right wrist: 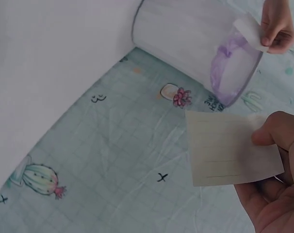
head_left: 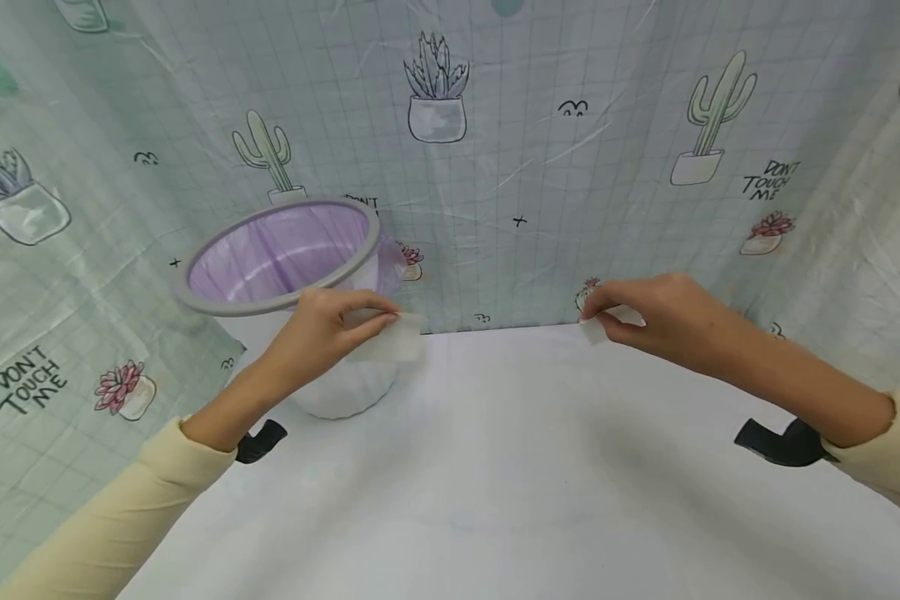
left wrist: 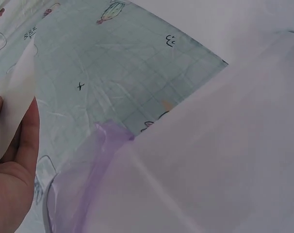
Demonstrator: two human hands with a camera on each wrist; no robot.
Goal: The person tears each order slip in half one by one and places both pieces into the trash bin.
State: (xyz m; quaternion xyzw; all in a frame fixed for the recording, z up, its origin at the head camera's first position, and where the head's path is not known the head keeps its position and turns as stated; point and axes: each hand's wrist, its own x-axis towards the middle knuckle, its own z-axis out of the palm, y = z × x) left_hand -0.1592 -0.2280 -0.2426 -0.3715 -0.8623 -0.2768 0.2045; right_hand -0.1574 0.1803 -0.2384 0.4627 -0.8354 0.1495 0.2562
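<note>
My left hand pinches a small white slip of paper just in front of a white bin. The bin has a grey rim and a purple liner. In the left wrist view the left hand holds its paper beside the liner. Out to the right, near the back of the table, my right hand pinches another white slip. In the right wrist view that lined slip sits under the thumb of the right hand, and the bin lies beyond.
A white table is ringed by a pale green cactus-print cloth at the back and both sides. The bin stands at the back left corner. Black wrist mounts show under both cream sleeves.
</note>
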